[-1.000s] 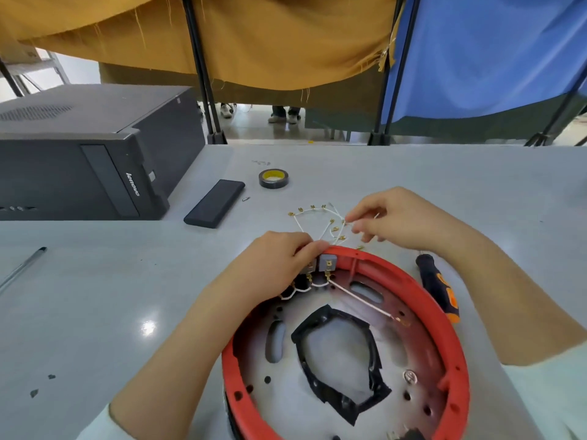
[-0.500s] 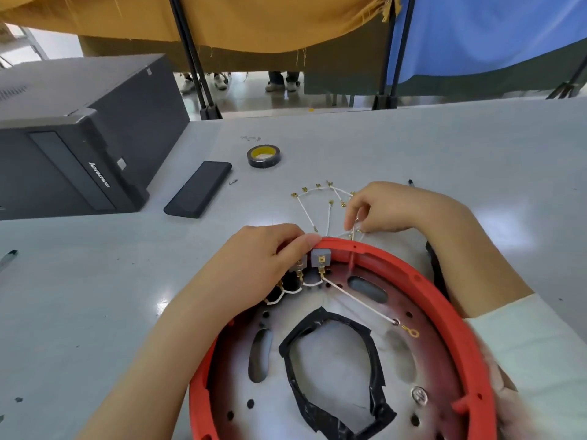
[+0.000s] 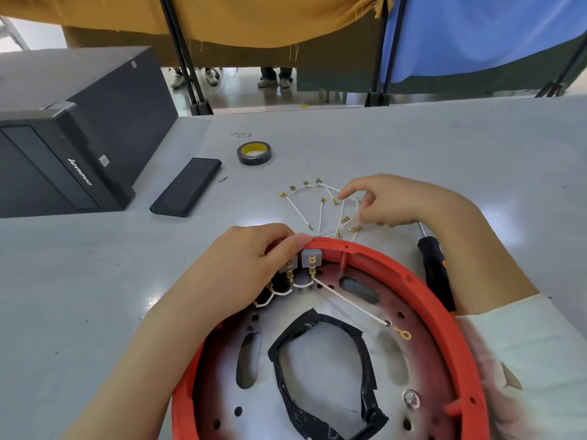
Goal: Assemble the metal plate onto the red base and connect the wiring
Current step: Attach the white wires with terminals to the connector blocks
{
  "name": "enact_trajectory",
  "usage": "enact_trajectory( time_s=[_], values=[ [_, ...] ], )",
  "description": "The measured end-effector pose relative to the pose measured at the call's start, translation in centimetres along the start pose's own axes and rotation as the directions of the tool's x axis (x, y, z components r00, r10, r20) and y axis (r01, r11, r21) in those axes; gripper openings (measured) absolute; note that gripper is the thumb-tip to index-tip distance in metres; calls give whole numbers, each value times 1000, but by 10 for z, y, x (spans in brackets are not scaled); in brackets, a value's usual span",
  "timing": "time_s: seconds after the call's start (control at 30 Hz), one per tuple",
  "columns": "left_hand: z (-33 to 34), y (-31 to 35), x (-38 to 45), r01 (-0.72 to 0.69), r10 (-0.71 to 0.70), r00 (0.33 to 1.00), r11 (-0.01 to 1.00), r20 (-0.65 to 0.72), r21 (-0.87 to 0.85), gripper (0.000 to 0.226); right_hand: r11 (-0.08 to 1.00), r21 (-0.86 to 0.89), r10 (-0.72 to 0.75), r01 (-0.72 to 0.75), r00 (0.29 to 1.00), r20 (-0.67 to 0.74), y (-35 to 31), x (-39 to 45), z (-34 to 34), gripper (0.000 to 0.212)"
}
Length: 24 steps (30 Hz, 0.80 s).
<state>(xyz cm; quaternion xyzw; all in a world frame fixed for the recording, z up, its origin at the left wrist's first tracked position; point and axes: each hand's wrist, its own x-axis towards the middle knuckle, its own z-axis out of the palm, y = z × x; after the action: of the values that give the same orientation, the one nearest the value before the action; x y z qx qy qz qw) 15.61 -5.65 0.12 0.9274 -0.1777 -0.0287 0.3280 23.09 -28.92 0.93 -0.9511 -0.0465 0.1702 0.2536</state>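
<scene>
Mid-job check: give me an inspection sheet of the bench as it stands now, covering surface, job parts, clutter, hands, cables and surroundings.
Surface: grey table, a few dark specks.
Job's things: red base nearest the camera with the metal plate seated inside it; black tape lines the plate's central opening; two grey terminal blocks at the far rim.
Clutter: tape roll, black flat case, screwdriver, computer tower.
Hands: left hand grips the rim at the blocks; right hand pinches the loose wires.
Cables: white wire bundle with brass terminals fanned on the table; one ring-terminal lead lies across the plate, unattached.
Surroundings: yellow and blue curtains; shoes beneath.
</scene>
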Motion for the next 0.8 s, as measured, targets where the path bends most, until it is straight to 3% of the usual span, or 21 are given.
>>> enact_trajectory(
  time_s=[0.07, 0.17, 0.47, 0.63, 0.8],
  values=[
    [0, 0, 0, 6, -6, 1000, 1000, 1, 0, 46, 998, -46, -31, 32, 999, 26, -4, 2, 7, 31],
    [0, -1, 0, 3, -3, 1000, 1000, 2, 17, 44, 992, -80, -103, 94, 988, -119, -9, 6, 13, 13],
    [0, -1, -1, 23, -23, 1000, 1000, 21, 4, 38, 961, 24, -238, 274, 873, -425, -15, 16, 22, 13],
    [0, 0, 0, 26, -26, 1000, 1000, 16, 1, 39, 941, 75, -318, 330, 938, -142, -19, 20, 32, 26],
    [0, 0, -1, 26, -26, 1000, 1000, 18, 4, 34, 969, 72, -224, 236, 963, -148, -11, 21, 25, 27]
  ],
)
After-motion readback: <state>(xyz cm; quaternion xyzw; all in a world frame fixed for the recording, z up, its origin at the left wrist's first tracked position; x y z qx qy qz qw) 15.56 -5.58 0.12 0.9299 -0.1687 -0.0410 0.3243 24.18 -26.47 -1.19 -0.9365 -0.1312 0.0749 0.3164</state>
